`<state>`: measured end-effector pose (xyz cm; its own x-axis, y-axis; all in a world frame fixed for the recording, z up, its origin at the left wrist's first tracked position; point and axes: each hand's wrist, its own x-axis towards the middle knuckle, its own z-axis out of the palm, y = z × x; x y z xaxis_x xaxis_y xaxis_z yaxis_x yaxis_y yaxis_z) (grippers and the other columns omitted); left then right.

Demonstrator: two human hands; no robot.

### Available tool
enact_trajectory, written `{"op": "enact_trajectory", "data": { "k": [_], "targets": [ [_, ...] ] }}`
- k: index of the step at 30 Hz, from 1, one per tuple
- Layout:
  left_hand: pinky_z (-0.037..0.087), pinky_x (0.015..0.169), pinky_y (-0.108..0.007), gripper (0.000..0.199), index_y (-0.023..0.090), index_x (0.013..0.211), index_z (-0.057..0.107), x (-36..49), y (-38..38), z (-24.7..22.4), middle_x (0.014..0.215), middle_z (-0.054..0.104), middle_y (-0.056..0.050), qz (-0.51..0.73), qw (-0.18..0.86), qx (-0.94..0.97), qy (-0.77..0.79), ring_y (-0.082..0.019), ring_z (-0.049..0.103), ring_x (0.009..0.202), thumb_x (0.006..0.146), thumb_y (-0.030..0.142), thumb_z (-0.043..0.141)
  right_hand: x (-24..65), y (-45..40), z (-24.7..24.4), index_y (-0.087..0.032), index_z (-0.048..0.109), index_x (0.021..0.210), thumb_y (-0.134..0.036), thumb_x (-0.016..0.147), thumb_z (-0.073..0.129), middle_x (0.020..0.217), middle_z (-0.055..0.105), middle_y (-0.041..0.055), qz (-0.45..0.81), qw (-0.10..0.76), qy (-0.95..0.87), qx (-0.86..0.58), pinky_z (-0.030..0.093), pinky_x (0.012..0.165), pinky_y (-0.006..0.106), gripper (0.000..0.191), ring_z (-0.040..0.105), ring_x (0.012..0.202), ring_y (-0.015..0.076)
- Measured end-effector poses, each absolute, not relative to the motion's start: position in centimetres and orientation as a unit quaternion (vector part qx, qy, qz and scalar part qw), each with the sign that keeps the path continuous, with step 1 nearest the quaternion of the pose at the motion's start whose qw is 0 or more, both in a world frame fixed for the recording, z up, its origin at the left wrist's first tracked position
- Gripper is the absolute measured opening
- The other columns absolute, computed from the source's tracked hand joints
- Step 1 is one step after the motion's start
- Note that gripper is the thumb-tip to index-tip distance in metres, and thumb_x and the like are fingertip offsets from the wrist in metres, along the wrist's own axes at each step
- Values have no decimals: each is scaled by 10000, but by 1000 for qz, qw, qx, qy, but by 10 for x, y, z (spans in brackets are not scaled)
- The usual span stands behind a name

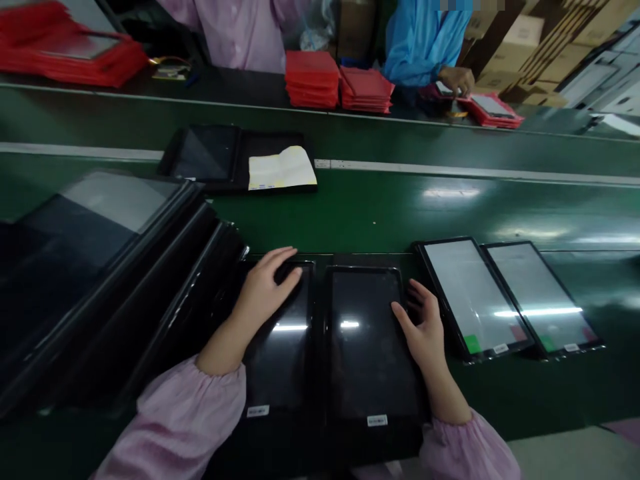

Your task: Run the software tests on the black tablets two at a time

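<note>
Two dark glossy panels with small white labels lie side by side before me, the left panel (285, 360) and the right panel (370, 360). Over the upper part of the left panel is my left hand (267, 283), its thumb and fingers apart and nothing held. My right hand (423, 327) is at the right panel's right edge, thumb over the border and fingers spread beside it, not wrapped round it. To the right lie two lit panels, a nearer one (473, 287) and a farther one (537, 287), both showing pale screens with green and reddish corners.
Stacked dark trays (165, 287) lean at the left. Behind lies a black tray (243, 160) with a dark panel and a pale paper (283, 168). Red packets (313, 80) stand on the far bench (240, 90), where two people work, one in blue sleeves (413, 47).
</note>
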<state>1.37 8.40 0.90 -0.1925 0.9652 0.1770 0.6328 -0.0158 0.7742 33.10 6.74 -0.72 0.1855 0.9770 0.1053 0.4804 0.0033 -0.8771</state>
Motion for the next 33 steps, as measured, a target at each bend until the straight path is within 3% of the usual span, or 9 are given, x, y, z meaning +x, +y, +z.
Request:
{"op": "enact_trajectory", "data": {
  "k": [3, 6, 11, 15, 19, 25, 33],
  "targets": [
    [437, 1231, -492, 377, 256, 1150, 777, -19, 41, 9, 1358, 745, -91, 481, 259, 490, 679, -314, 636, 1365, 901, 504, 640, 333, 66, -8, -277, 537, 1452, -664, 890, 668, 1495, 594, 163, 326, 449, -542, -632, 554, 1084, 552, 695, 613, 1362, 336],
    [336, 1295, -520, 366, 291, 1108, 790, -34, -18, -5, 1407, 720, -66, 505, 319, 401, 695, -339, 549, 1465, 869, 562, 732, 332, 65, -7, -298, 577, 1426, -645, 910, 657, 1468, 649, 127, 364, 453, -531, -618, 496, 1168, 547, 627, 592, 1413, 324],
    [246, 1336, -478, 463, 340, 1380, 700, -17, -80, -25, 1600, 597, -26, 580, 370, 275, 671, -295, 382, 1595, 929, 441, 726, 329, 69, -6, -314, 622, 1387, -619, 863, 725, 1486, 661, 91, 399, 449, -520, -607, 426, 1242, 545, 615, 544, 1473, 320],
    [230, 1341, -486, 520, 255, 1301, 764, -5, -70, -25, 1566, 634, -81, 635, 410, 177, 630, -336, 403, 1581, 794, 370, 777, 327, 82, -8, -337, 514, 1500, -660, 836, 721, 1587, 582, 91, 425, 442, -523, -592, 395, 1265, 546, 767, 491, 1525, 306],
    [250, 1333, -501, 587, 231, 1277, 787, -5, -57, -23, 1560, 636, -108, 642, 424, 161, 618, -362, 408, 1575, 700, 337, 788, 320, 104, -8, -342, 512, 1502, -678, 831, 710, 1603, 574, 78, 450, 441, -526, -572, 374, 1281, 537, 776, 483, 1536, 292],
    [271, 1325, -482, 658, 287, 1436, 693, 5, -62, -23, 1617, 585, -63, 623, 415, 221, 625, -339, 359, 1601, 783, 297, 777, 316, 127, -9, -327, 599, 1441, -716, 818, 696, 1551, 628, 72, 464, 448, -529, -552, 399, 1262, 526, 741, 516, 1509, 306],
    [272, 1321, -469, 645, 294, 1435, 678, 1, -50, -26, 1634, 565, -59, 618, 410, 250, 623, -327, 339, 1613, 808, 349, 814, 329, 109, 2, -331, 665, 1361, -683, 822, 742, 1510, 657, 62, 468, 403, -558, -555, 412, 1254, 550, 648, 515, 1500, 339]
  ]
}}
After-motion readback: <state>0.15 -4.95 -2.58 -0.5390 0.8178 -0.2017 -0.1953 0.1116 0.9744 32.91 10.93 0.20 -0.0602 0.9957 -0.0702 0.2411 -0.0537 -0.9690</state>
